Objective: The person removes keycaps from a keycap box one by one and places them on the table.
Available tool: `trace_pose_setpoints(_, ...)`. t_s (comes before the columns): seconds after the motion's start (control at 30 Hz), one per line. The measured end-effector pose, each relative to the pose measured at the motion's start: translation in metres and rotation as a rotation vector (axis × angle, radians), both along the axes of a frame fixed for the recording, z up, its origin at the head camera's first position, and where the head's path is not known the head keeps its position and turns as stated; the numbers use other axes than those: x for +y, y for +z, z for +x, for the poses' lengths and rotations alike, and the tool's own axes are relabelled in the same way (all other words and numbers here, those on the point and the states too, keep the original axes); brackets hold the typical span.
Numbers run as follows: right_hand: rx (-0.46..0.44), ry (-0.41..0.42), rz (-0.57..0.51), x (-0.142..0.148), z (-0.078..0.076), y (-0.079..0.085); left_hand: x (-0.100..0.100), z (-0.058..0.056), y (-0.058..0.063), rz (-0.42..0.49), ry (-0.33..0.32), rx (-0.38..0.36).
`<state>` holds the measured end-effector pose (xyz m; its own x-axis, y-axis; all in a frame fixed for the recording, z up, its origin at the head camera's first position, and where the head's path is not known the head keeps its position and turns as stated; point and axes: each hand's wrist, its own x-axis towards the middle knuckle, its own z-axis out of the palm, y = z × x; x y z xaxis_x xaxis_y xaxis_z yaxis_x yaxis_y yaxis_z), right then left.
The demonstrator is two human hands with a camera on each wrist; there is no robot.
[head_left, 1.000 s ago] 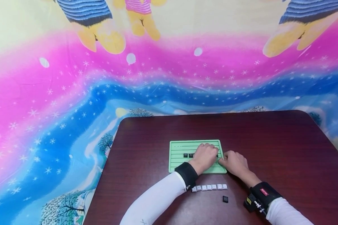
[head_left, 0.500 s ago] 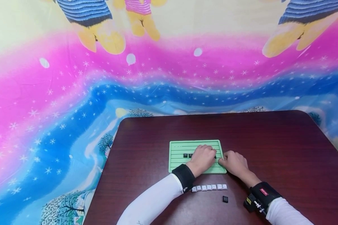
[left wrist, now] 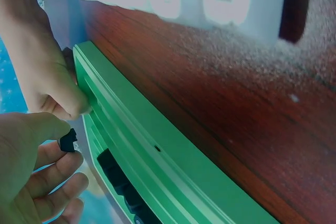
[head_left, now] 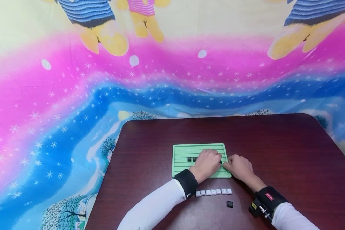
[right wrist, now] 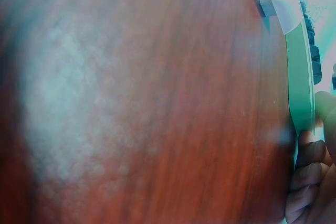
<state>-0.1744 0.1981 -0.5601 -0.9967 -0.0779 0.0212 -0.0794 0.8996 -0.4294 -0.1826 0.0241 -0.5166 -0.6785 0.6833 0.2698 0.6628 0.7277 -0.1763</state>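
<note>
My left hand [head_left: 207,162] is over the green ridged tray [head_left: 179,171], its thumb and index finger pinching a black keycap [left wrist: 67,140]. A row of black keycaps [left wrist: 119,179] lies in one of the tray's grooves; in the head view two of them [head_left: 189,159] show left of the hand, which hides others. At the tray's right edge, my right hand [head_left: 241,167] grips the rim, thumb on top and fingers curled against the outside, as the right wrist view shows.
White lettered keycaps [head_left: 213,192] stand in a row on the dark red table [head_left: 149,143], in front of the tray. One loose black keycap [head_left: 230,204] lies nearer the person. A patterned cloth [head_left: 172,70] hangs behind the table.
My left hand has shifted slightly left and toward the person above the tray. The right hand and the tray have stayed in place.
</note>
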Motion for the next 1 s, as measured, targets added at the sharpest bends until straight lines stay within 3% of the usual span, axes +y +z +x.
trace_pose_setpoints(0.37,0.009,-0.004,0.016,-0.001,0.000,0.001,0.001,0.013,0.005,-0.002,-0.022,0.003)
trace_pose_setpoints(1.0,-0.018,0.011,0.013,-0.001,0.001,0.001,-0.009,0.028,0.008,0.076,-0.058,-0.043)
